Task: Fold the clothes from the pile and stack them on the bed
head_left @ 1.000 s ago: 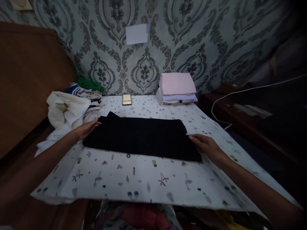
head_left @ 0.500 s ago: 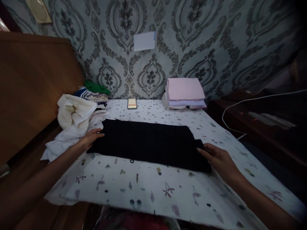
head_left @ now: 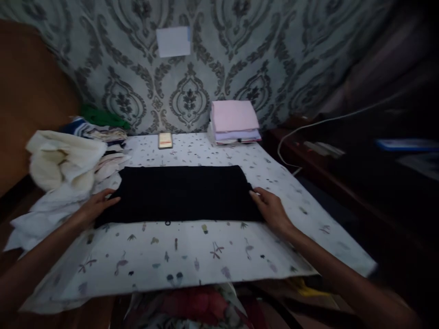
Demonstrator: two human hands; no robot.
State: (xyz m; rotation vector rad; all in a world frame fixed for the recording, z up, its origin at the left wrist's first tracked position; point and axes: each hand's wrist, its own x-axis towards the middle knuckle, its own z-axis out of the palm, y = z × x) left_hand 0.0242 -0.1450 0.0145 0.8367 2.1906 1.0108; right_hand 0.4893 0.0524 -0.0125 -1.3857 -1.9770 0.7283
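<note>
A black folded garment (head_left: 181,194) lies flat in a long rectangle across the patterned white cloth (head_left: 192,260); what kind of garment it is I cannot make out. At its left end, my left hand (head_left: 99,204) pinches the edge between thumb and fingers. My right hand (head_left: 270,208) grips the opposite end, thumb on top and fingers partly hidden. Between the hands the fabric looks smooth and stretched straight.
A cream and white pile of cloth (head_left: 65,160) sits at the left, with a green cloth (head_left: 104,117) behind. A pink folded stack (head_left: 235,116) and a small framed card (head_left: 165,140) stand near the wall. A white cable (head_left: 308,125) hangs at the right.
The view has swung right. The garment's right end has been straightened, so a flap that stuck out there now lies nearly in line. Both hands keep hold of the ends.
</note>
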